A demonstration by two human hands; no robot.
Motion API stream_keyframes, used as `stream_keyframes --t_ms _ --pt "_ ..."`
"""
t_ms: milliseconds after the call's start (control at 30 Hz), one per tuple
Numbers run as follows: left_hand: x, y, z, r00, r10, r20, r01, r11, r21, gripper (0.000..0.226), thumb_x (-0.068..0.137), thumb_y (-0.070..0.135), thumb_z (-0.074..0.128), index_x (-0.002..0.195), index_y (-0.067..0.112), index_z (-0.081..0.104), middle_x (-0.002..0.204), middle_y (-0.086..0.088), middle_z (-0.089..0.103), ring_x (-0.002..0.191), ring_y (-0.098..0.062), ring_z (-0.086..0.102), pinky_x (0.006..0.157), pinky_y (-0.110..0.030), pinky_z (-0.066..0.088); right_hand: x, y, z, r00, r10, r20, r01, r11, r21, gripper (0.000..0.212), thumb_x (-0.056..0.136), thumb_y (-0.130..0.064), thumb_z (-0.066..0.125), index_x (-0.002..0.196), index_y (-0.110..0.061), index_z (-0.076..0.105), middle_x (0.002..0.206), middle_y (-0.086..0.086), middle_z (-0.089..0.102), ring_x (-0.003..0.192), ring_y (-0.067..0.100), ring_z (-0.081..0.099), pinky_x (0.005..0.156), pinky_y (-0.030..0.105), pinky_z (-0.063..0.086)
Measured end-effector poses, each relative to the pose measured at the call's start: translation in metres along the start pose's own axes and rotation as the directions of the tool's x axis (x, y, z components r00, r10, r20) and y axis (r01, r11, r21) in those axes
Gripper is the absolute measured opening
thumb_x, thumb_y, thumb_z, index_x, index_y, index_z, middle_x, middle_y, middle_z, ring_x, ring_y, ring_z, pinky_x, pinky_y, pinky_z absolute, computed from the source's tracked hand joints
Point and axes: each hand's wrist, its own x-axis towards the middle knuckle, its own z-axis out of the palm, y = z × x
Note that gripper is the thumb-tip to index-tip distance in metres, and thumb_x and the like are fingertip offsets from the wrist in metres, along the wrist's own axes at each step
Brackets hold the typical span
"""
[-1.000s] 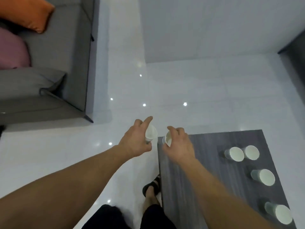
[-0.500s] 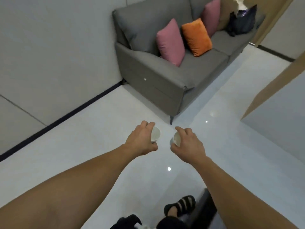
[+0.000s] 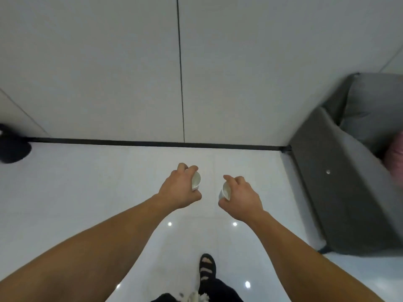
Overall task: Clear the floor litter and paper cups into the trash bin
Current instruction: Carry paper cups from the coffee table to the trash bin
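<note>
I have both hands out in front of me, held over the white tiled floor, each one wrapped round a small white paper cup. My left hand grips the left cup with the fingers curled over the top and the thumb underneath. That cup lies on its side in the grip, its open mouth turned toward the other hand. My right hand grips the right cup in much the same way, and its mouth faces left, so I can see a little of its white inside. The two cups are near each other but apart, with a strip of floor showing between them, and the hands do not touch.

The floor is glossy and carries a few bright spots of reflected light. Ahead, a dark baseboard runs along the foot of a pale wall, which has one thin dark seam running straight up it. On my right, the end of a grey sofa sits in the corner, with a bit of pink cushion at the frame edge. At the far left edge, by the baseboard, there is a dark rounded shape, too blurred for me to tell what it is. At the bottom I see one foot in a black strapped sandal, and next to it some white crumpled stuff that is cut off by the frame.
</note>
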Motion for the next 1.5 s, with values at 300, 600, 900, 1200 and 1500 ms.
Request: stream_keyframes --t_ms 300,600,900,1200,1500 --pt "-0.027 -0.127 -0.087 0.874 -0.419 -0.248 0.407 0.908 -0.100 0.073 0.076 0.042 0.065 0.141 0.026 0.034 0.132 -0.002 0.038 0.106 -0.023 0.052 0.081 -0.030 0.045 0.121 -0.160 0.006 0.870 -0.466 0.159 0.477 0.878 -0.035 0.076 0.078 -0.044 0.059 0.146 -0.034 0.026 0.135 -0.001 0.038 0.116 0.023 0.046 0.085 0.035 0.045" --pt "-0.065 -0.276 -0.141 0.672 -0.665 -0.326 0.632 0.744 -0.215 0.073 0.076 0.041 0.064 0.142 0.027 0.034 0.133 -0.001 0.038 0.109 -0.024 0.051 0.083 -0.033 0.047 0.177 -0.344 0.069 0.673 -0.675 0.303 0.720 0.691 -0.060 0.075 0.081 -0.043 0.058 0.147 -0.031 0.026 0.136 0.001 0.039 0.117 0.024 0.046 0.088 0.036 0.048" --pt "-0.050 -0.419 -0.233 0.603 -0.694 -0.394 0.657 0.712 -0.248 0.073 0.078 0.038 0.064 0.143 0.027 0.033 0.135 -0.001 0.037 0.112 -0.024 0.049 0.088 -0.035 0.049 0.234 -0.521 0.111 0.606 -0.740 0.292 0.782 0.622 -0.046 0.074 0.081 -0.044 0.057 0.147 -0.032 0.025 0.138 0.000 0.037 0.119 0.023 0.044 0.088 0.037 0.047" --pt "0.017 -0.541 -0.292 0.522 -0.765 -0.377 0.704 0.636 -0.316 0.075 0.078 0.037 0.066 0.144 0.028 0.033 0.137 0.000 0.036 0.115 -0.024 0.048 0.091 -0.034 0.048 0.357 -0.647 0.147 0.555 -0.762 0.333 0.818 0.574 -0.049 0.076 0.080 -0.044 0.057 0.147 -0.031 0.022 0.137 0.002 0.038 0.118 0.024 0.045 0.084 0.036 0.046" --pt "0.064 -0.650 -0.368 0.379 -0.839 -0.389 0.770 0.520 -0.370 0.075 0.077 0.039 0.066 0.143 0.028 0.033 0.138 0.000 0.036 0.116 -0.025 0.048 0.092 -0.034 0.047 0.458 -0.792 0.166 0.428 -0.812 0.397 0.889 0.457 -0.024 0.076 0.080 -0.045 0.058 0.146 -0.028 0.025 0.138 0.002 0.038 0.120 0.025 0.044 0.088 0.038 0.046"
